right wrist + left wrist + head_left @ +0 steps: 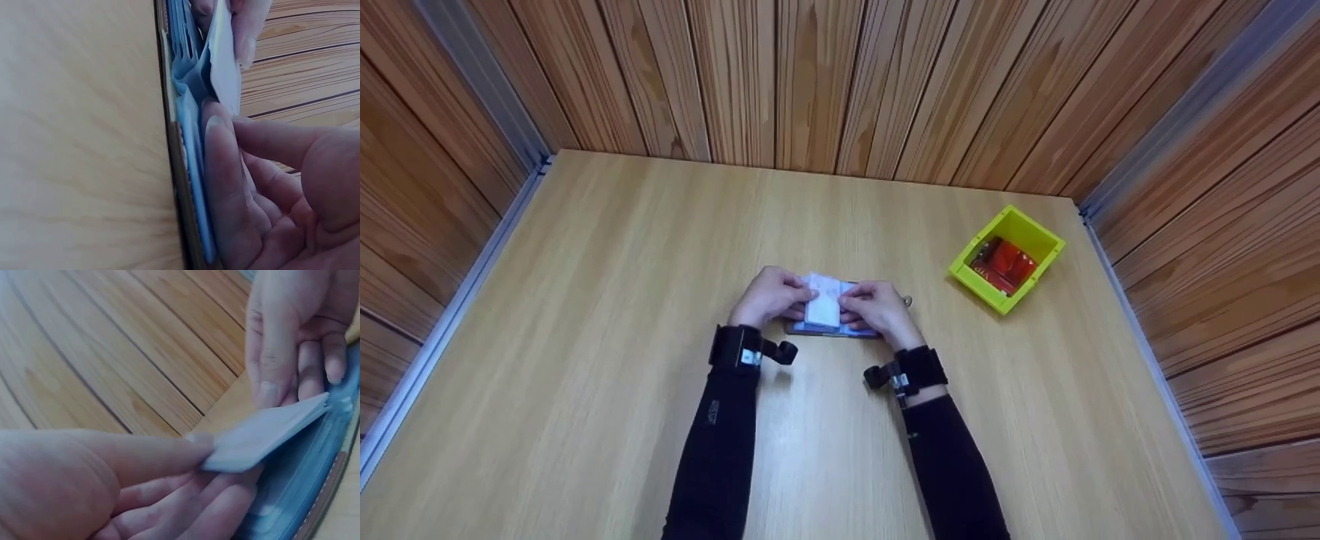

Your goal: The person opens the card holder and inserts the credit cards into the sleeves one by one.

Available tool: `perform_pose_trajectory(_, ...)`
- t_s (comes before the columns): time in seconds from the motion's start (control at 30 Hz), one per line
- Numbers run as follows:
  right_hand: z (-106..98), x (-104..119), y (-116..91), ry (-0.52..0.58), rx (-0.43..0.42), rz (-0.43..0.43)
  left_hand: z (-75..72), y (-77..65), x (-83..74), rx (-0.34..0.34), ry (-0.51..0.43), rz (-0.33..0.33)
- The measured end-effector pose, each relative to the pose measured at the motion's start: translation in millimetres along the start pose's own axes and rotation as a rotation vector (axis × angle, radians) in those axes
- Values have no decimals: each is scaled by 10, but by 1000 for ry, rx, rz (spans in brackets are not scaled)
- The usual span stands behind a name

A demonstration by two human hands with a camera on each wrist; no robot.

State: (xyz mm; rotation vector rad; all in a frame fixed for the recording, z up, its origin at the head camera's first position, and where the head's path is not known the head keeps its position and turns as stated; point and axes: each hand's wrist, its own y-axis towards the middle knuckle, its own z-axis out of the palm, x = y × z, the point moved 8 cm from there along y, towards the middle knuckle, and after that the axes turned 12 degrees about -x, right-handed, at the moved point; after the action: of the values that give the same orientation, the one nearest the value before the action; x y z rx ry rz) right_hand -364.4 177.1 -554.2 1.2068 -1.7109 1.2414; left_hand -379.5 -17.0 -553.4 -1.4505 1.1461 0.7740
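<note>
A small white folded paper is held by both hands above an opened card holder lying on the table. My left hand pinches the paper's left edge between thumb and fingers. On the other side, my right hand pinches its right edge. The left wrist view shows the paper as several thin layers, tilted over the bluish clear plastic sleeves. In the right wrist view, the holder's brown stitched cover lies flat, and a fingertip of the right hand is right at the sleeves.
To the right, toward the back, a yellow-green bin stands on the wooden table, with red packets inside. A small metal piece shows beside the right hand. Wood-panelled walls close off the back and sides.
</note>
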Motion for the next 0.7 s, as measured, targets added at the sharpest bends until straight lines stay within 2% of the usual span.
perform_pose_trajectory(0.17, 16, 14, 5, -3, 31, -19, -60, -16, -9, -78, 32, -35)
perform_pose_trajectory(0.4, 3, -6, 27, 2, 51, -17, -160, -15, -14, -187, 133, -22)
perform_pose_trajectory(0.57, -10, -22, 44, 18, 49, -7, -158, -11, -14, -192, 133, -29)
perform_pose_trajectory(0.7, 1, -59, 34, 20, 42, 8, -151, -26, -50, -205, 139, 17)
